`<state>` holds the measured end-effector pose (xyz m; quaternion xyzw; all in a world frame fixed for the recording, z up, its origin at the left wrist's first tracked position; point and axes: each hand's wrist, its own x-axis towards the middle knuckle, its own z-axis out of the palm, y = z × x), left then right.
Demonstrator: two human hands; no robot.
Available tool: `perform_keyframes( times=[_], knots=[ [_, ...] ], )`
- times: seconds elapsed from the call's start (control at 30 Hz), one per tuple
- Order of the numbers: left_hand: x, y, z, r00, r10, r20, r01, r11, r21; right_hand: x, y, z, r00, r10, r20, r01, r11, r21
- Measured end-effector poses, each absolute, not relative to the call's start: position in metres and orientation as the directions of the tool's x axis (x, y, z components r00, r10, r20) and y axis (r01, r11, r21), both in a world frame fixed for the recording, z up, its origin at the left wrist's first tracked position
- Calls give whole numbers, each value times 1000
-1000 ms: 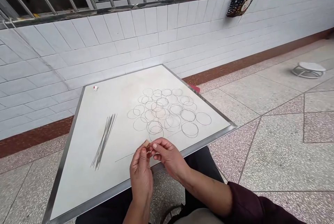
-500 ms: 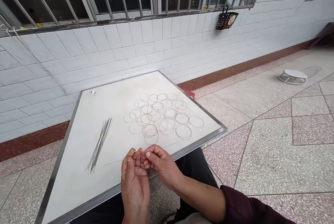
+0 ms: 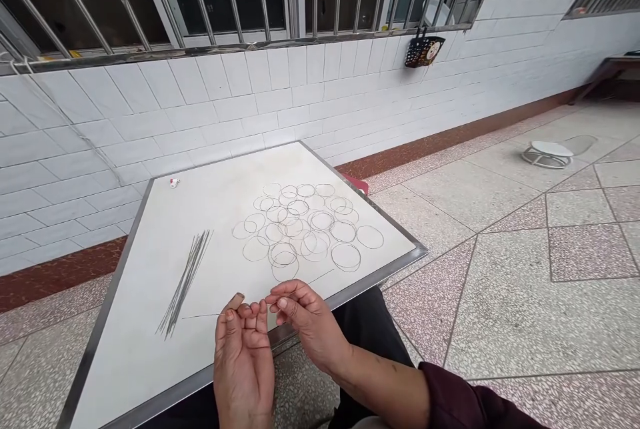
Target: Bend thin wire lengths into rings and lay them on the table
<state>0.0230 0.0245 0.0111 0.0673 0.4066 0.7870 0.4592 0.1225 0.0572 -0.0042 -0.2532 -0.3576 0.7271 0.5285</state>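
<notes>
A thin straight wire (image 3: 199,316) runs across both hands above the near part of the table. My left hand (image 3: 243,365), palm up, pinches it between thumb and curled fingers; a tan wrap covers one fingertip. Close beside it, my right hand (image 3: 311,327) grips the wire with thumb and fingers, and one end sticks out toward the right. The exact pinch points are hidden by the fingers. Beyond the hands lie several thin wire rings (image 3: 383,237), overlapping one another. To the left rests a loose bundle of straight wires (image 3: 183,285).
The white table (image 3: 135,349) has a metal edge and stands against a tiled wall (image 3: 270,99). A small red-and-white object (image 3: 174,183) sits at its far left corner. A black basket (image 3: 417,53) hangs from the window bars. A low white stool (image 3: 549,150) stands on the floor.
My left hand has shifted left and slightly down, widening the gap from my right hand. Both hands still hold the wire. The whole view has shifted slightly.
</notes>
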Motion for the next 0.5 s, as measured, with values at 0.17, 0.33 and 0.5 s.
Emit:
perform_keyframes(
  times=[0.17,0.33,0.5],
  knots=[
    [24,22,13,-551,781,-293,-688,-226,690,124,57,-8,-337,941,36,-641,-201,-741],
    [20,18,16,-535,799,-275,-690,-226,687,130,56,-5,-419,900,116,-611,-185,-770],
    [13,13,20,-501,839,-212,-651,-203,732,140,54,4,-464,867,179,-541,-118,-832]
  ],
)
